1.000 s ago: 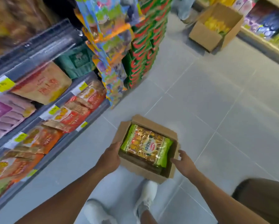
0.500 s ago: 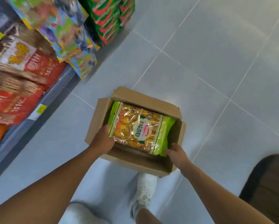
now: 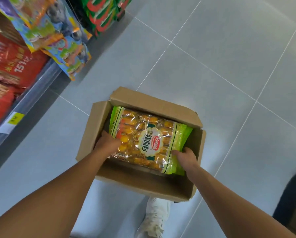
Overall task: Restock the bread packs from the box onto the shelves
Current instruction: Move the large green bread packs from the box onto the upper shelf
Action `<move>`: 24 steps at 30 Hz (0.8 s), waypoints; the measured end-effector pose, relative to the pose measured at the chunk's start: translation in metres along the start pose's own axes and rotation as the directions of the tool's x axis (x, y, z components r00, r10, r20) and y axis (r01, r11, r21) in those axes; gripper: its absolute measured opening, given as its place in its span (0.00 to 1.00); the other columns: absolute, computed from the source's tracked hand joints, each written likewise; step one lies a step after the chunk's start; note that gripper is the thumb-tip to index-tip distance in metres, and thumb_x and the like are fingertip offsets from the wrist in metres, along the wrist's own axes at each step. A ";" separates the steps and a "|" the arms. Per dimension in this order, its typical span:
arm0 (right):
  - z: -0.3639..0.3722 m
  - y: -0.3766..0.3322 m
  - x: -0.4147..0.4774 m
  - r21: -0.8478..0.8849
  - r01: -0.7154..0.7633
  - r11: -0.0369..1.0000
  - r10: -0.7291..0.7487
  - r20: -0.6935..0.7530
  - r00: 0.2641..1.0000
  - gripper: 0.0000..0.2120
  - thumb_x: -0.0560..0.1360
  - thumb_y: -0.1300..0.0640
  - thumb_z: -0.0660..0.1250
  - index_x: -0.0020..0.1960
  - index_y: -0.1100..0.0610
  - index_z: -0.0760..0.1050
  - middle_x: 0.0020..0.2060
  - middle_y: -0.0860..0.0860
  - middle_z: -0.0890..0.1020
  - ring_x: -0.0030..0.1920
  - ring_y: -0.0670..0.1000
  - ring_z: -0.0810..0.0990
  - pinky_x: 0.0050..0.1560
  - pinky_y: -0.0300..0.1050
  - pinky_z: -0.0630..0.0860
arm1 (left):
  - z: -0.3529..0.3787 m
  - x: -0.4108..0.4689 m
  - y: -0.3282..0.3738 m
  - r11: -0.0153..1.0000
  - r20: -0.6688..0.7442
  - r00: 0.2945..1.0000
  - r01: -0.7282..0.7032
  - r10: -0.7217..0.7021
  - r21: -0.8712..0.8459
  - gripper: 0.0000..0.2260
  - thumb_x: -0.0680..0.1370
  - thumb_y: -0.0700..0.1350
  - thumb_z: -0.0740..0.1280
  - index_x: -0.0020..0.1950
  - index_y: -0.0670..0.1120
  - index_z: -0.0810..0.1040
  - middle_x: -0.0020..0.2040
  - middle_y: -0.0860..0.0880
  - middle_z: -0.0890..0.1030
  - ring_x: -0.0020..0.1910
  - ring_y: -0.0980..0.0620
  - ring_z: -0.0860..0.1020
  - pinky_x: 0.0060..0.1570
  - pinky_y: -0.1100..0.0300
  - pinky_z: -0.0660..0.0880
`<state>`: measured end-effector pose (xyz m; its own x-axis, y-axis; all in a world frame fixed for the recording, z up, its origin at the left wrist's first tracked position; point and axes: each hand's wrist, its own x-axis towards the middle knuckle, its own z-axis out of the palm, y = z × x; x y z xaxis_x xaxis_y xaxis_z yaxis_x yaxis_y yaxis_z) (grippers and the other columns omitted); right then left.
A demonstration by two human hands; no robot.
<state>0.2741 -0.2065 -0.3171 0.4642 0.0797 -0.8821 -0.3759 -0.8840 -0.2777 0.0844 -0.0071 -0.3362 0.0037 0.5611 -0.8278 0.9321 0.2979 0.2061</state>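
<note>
Grey tiled floor (image 3: 212,57) fills most of the view. A shelf (image 3: 32,97) runs along the left side and carries red packs (image 3: 11,62). Colourful bags (image 3: 58,35) hang out past its edge, and green-and-red packs (image 3: 102,12) are stacked just beyond them at the top. An open cardboard box (image 3: 143,184) sits on the floor near the shelf, its flaps folded outward. The bread pack (image 3: 149,140) is inside the box, lying face up and slightly askew. It is clear in the middle with green ends and a round label. Both arms reach down into the box. The left hand (image 3: 107,143) grips the pack's left end, with its fingers tucked out of sight under the wrapper. The right hand (image 3: 186,158) holds the near right corner, its fingers curled onto the green end. A white shoe (image 3: 155,219) stands on the floor just below the box's near wall. A yellow price tag (image 3: 15,118) is stuck on the shelf's front rail.
</note>
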 end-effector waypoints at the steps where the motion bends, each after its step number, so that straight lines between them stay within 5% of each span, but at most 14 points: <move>1: 0.002 0.001 0.002 0.017 -0.005 1.000 0.005 -0.004 1.000 0.23 0.77 0.53 0.71 0.69 0.57 0.72 0.58 0.55 0.81 0.51 0.55 0.80 0.55 0.50 0.77 | 0.000 0.002 -0.001 1.000 -0.005 1.000 0.011 -0.011 -0.014 0.31 0.79 0.54 0.67 0.77 0.43 0.61 0.63 0.42 0.76 0.54 0.43 0.78 0.42 0.52 0.74; 4: 0.007 0.001 0.006 0.034 -0.025 0.999 0.025 -0.003 1.000 0.21 0.75 0.50 0.72 0.65 0.57 0.76 0.54 0.54 0.83 0.52 0.57 0.83 0.58 0.56 0.79 | -0.002 0.001 0.001 1.000 -0.005 1.000 0.004 -0.004 0.011 0.25 0.79 0.55 0.67 0.69 0.41 0.71 0.55 0.44 0.78 0.45 0.47 0.77 0.41 0.55 0.72; 8: 0.006 0.004 0.006 0.061 -0.032 0.998 0.033 -0.006 0.999 0.15 0.76 0.51 0.72 0.60 0.55 0.79 0.47 0.51 0.84 0.47 0.56 0.84 0.54 0.55 0.81 | 0.000 -0.005 0.001 0.999 0.015 0.999 -0.045 0.045 0.025 0.20 0.80 0.54 0.65 0.67 0.43 0.74 0.52 0.47 0.76 0.45 0.49 0.76 0.43 0.56 0.71; 13: 0.006 0.010 -0.014 0.101 -0.037 0.994 0.037 -0.001 0.999 0.11 0.78 0.53 0.70 0.59 0.54 0.80 0.47 0.52 0.85 0.47 0.56 0.85 0.54 0.58 0.82 | -0.011 -0.022 -0.006 0.998 0.015 0.998 -0.058 0.058 -0.006 0.23 0.82 0.49 0.65 0.76 0.46 0.66 0.70 0.44 0.75 0.61 0.42 0.77 0.53 0.53 0.74; 17: 0.003 0.006 -0.043 0.115 -0.013 0.993 0.015 -0.015 1.000 0.07 0.80 0.54 0.68 0.57 0.53 0.79 0.43 0.48 0.83 0.43 0.52 0.83 0.42 0.49 0.82 | -0.031 -0.044 -0.013 0.996 0.010 0.997 -0.076 0.077 -0.034 0.22 0.81 0.50 0.65 0.74 0.48 0.69 0.67 0.45 0.77 0.61 0.41 0.78 0.59 0.45 0.77; 20: -0.002 -0.001 -0.072 0.104 0.032 0.994 -0.028 -0.043 0.999 0.05 0.80 0.55 0.67 0.55 0.52 0.79 0.40 0.46 0.81 0.40 0.48 0.81 0.34 0.42 0.75 | -0.050 -0.073 -0.014 0.993 -0.009 0.995 -0.105 0.104 -0.046 0.19 0.82 0.49 0.64 0.73 0.49 0.70 0.66 0.46 0.78 0.56 0.44 0.78 0.52 0.51 0.78; 24: -0.015 -0.015 -0.119 0.128 0.065 0.990 -0.058 -0.056 0.997 0.04 0.80 0.53 0.68 0.54 0.50 0.80 0.42 0.46 0.82 0.42 0.51 0.82 0.44 0.47 0.79 | -0.081 -0.116 -0.016 0.988 -0.036 0.988 -0.149 0.148 -0.045 0.18 0.83 0.49 0.62 0.73 0.49 0.69 0.66 0.46 0.77 0.50 0.48 0.76 0.35 0.60 0.71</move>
<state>0.2361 -0.2098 -0.2021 0.5292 0.1054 -0.8419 -0.4445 -0.8108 -0.3809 0.0397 -0.0143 -0.2006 0.1284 0.6265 -0.7688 0.9037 0.2454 0.3509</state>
